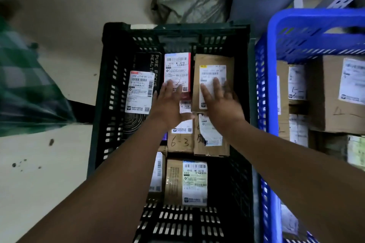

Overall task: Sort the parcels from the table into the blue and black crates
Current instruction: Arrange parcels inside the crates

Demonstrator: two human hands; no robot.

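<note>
Parcels (209,60) crowd the black crate (107,104); blue crate (273,85) beside, grey bin (262,4) behind.

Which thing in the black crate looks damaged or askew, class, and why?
The label on the brown parcel by the right hand, in the black crate, looks crumpled and sits tilted; the other labels lie flat and square. Nothing else stands out.

Side by side, parcels (194,181) in each.
The left crate (110,104) sits just beside the right crate (271,85); a drum (262,0) stands behind them.
</note>
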